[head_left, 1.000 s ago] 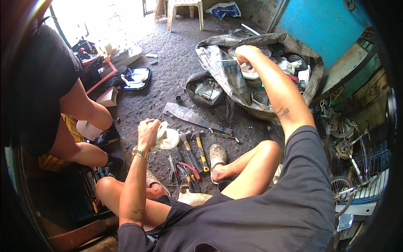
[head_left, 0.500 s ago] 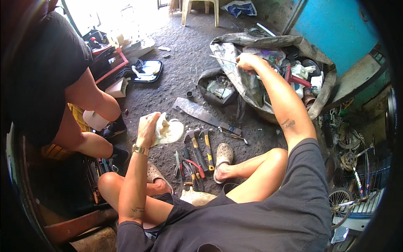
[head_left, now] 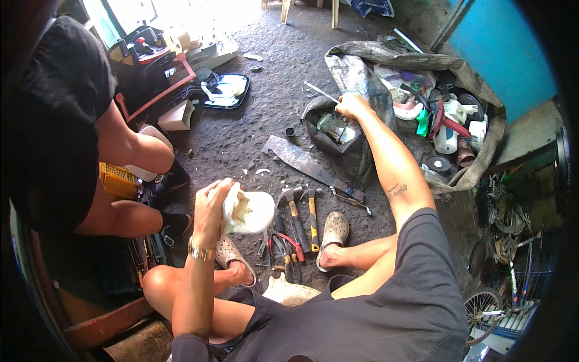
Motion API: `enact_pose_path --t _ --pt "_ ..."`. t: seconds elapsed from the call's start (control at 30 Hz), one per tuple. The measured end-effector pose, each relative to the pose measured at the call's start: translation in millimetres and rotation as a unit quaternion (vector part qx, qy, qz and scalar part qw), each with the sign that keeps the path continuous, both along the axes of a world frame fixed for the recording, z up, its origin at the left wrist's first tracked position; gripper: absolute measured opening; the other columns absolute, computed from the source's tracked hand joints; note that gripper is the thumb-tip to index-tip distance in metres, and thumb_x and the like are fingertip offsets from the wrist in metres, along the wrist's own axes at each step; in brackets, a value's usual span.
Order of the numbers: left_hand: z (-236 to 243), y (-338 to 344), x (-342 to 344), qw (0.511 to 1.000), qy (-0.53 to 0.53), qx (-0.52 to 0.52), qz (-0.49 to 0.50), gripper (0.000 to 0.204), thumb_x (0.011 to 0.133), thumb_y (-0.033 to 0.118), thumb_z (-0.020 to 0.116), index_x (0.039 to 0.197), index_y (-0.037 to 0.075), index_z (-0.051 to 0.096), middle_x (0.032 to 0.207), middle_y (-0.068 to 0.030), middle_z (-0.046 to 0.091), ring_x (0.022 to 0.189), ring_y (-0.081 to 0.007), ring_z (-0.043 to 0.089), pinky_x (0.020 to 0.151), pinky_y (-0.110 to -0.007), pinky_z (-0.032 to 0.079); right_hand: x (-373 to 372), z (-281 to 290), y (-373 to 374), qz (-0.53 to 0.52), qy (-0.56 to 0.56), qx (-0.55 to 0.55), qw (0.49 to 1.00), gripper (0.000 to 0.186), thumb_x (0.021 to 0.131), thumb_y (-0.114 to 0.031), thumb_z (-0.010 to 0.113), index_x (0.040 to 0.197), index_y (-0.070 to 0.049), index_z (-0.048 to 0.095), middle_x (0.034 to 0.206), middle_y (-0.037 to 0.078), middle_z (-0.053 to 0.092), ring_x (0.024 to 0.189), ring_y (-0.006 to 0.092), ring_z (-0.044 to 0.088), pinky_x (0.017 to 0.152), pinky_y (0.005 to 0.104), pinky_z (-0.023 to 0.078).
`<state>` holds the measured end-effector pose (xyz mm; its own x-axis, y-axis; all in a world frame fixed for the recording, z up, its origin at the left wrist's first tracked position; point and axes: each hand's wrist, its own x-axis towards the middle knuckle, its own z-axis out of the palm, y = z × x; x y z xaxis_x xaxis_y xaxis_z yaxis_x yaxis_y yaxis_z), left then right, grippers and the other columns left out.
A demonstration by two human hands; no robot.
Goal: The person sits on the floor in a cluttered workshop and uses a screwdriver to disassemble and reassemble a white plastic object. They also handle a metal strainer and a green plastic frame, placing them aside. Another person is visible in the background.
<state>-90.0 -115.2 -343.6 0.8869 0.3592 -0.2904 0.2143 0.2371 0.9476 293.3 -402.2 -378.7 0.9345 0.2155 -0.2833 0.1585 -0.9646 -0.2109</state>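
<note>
My left hand [head_left: 211, 208] is closed round the edge of a white plastic piece [head_left: 258, 212], hollow and rounded, with a ragged yellowish inside. It is held up above the floor, near my left knee. My right arm reaches forward, and the right hand [head_left: 354, 106] grips a thin, straight, light-coloured rod [head_left: 321, 92] pointing away to the left; its exact kind does not show. Just below that hand sits a small dark bag [head_left: 333, 130] with clear and metallic scraps. Two hammers [head_left: 294, 220] [head_left: 313, 217] and several pliers [head_left: 292, 247] lie between my feet.
A wide blade [head_left: 304, 161] lies beyond the hammers. To the right, a large grey sack [head_left: 356, 60] holds mixed plastic scrap. Another person's bare knee [head_left: 142, 151] is close on my left, near a yellow crate [head_left: 117, 179]. A bicycle wheel [head_left: 484, 312] stands lower right.
My right hand has shifted left with the rod, from over the large sack to beside the small bag. The white piece in my left hand has turned and is held nearer me.
</note>
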Motion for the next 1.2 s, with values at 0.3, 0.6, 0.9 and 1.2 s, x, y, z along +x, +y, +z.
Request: enact_pose_path --t 0.3,0.6,0.9,1.2 --pt "8.1 12.1 25.5 0.995 0.097 0.023 0.012 0.031 0.096 0.024 0.062 0.099 -0.005 0.074 0.096 -0.0108 0.073 0.088 -0.0150 0.064 0.082 -0.029 0.050 165.9 -123.2 91.0 -0.059 -0.019 -0.001 0.998 0.034 0.088 -0.016 0.063 0.119 -0.006 0.073 0.130 0.021 0.067 0.126 0.0376 0.062 0.104 0.0473 0.050" --pt "1.6 50.1 77.0 0.967 0.205 0.145 0.037 0.038 0.098 0.028 0.052 0.103 -0.003 0.073 0.108 -0.0130 0.073 0.101 -0.0190 0.068 0.090 -0.031 0.052 265.1 -264.6 138.9 -0.161 0.058 -0.039 0.984 0.074 0.083 -0.049 0.080 0.143 -0.014 0.052 0.142 0.018 0.059 0.134 0.0377 0.055 0.108 0.0511 0.047" --pt "-25.1 45.9 92.6 0.974 0.154 0.152 0.060 0.036 0.093 0.030 0.063 0.105 -0.003 0.073 0.106 -0.0142 0.073 0.096 -0.0212 0.068 0.088 -0.030 0.052 289.0 -339.6 144.7 -0.126 0.014 -0.099 0.987 0.044 0.091 -0.030 0.067 0.131 -0.011 0.065 0.134 0.017 0.065 0.126 0.0340 0.062 0.103 0.0456 0.052" --pt "-28.0 46.7 80.3 0.965 0.218 0.128 0.064 0.041 0.092 0.035 0.064 0.109 -0.001 0.073 0.110 -0.0149 0.070 0.094 -0.0189 0.068 0.085 -0.031 0.053 288.6 -307.8 152.0 -0.128 0.124 -0.116 0.977 0.039 0.082 -0.018 0.081 0.119 -0.008 0.075 0.132 0.015 0.068 0.124 0.0294 0.065 0.100 0.0418 0.055"
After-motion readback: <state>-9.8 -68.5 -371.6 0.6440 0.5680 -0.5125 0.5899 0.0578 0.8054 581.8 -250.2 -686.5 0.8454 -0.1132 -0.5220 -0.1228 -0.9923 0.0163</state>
